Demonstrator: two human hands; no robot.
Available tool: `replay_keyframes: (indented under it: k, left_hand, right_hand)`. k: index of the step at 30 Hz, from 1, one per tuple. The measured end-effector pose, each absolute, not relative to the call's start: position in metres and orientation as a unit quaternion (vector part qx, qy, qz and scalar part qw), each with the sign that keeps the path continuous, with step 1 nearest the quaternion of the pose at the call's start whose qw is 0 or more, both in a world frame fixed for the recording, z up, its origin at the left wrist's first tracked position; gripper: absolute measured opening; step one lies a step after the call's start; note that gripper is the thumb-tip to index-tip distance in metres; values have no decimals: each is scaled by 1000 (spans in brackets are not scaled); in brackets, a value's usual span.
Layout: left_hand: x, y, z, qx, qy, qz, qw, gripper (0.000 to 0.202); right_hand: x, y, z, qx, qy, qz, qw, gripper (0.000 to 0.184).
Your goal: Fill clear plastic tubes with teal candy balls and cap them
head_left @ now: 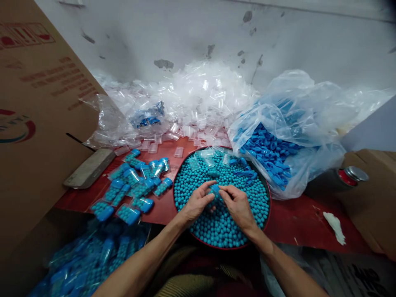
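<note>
The cases [178, 152] look glossy plastic, the beads [224, 227] smooth, the bag [309, 117] shiny film, the carton [40, 119] matt cardboard.

At ten o'clock, a cardboard carton [40, 99] bears red symbols [26, 35] and blurred lettering [58, 78]. At four, black characters [366, 275] on pale material [340, 270] are illegible.

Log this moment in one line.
Left hand: holds small blue plastic piece | Right hand: fingertips at same piece | Below: turquoise round beads in round red-rimmed tray
</note>
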State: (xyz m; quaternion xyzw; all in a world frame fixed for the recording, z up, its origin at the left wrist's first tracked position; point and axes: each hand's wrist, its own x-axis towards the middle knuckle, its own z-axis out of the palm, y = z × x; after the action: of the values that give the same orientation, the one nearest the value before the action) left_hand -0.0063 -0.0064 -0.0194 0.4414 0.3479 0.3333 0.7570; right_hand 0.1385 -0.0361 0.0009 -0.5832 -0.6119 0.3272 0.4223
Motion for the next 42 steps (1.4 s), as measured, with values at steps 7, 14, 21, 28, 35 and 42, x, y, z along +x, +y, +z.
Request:
replay_keyframes:
  k: [7, 14, 21, 28, 35, 42]
  left_hand:
    - [-8, -6, -23, 418, 382, 356, 743, 42]
    - [-12, -6, -17, 404, 372, 358, 755, 44]
    - [-9, -7, -14, 460, 353, 321, 749, 40]
    - [-2, -9, -10, 498, 383, 388, 674, 46]
    - [4, -14, -6, 482, 371, 381, 697, 31]
    - [10, -17, -3, 411, 405, 391, 717, 30]
  right_hand:
    - [135, -37, -9, -507, -705, 302, 393, 27]
    - [153, -26, 3, -486, -697, 405, 339, 35]
    - [154, -12, 8, -564, -513, 485, 427, 45]
    - [137, -34, 1, -506, -765, 272, 292, 70]
    - [127, -43, -11, -543, -780, 157, 269, 80]
    - [120, -43, -7, -540, -766, 156, 311, 71]
